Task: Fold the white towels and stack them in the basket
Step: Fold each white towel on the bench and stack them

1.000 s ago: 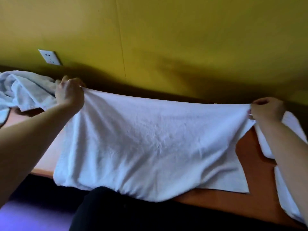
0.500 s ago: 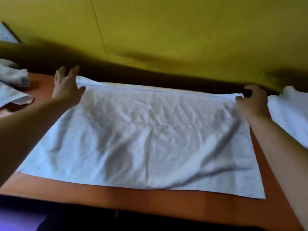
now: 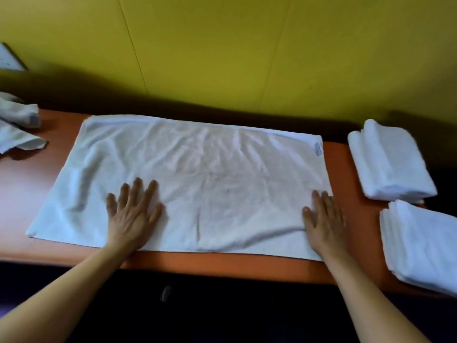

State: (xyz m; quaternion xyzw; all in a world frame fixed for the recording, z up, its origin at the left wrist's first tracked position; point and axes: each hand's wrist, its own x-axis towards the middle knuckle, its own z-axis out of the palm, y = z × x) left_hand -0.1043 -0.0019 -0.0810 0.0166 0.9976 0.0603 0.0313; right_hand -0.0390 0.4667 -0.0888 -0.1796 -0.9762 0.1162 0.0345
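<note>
A white towel (image 3: 210, 174) lies spread flat and wrinkled across the orange table (image 3: 222, 264). My left hand (image 3: 134, 214) presses flat on its near left part, fingers straight and spread. My right hand (image 3: 324, 219) lies flat on its near right edge. Two folded white towels sit to the right, one further back (image 3: 390, 159) and one nearer (image 3: 420, 246). No basket is in view.
Crumpled unfolded white towels (image 3: 17, 125) lie at the far left of the table. A yellow wall (image 3: 222, 50) rises right behind the table, with a white wall socket (image 3: 8, 59) at the left edge. The space below the table's front edge is dark.
Both hands let go of the towel's far corners and drew back to its near part, now pressing flat. The towel, held up a second ago, lies spread on the table.
</note>
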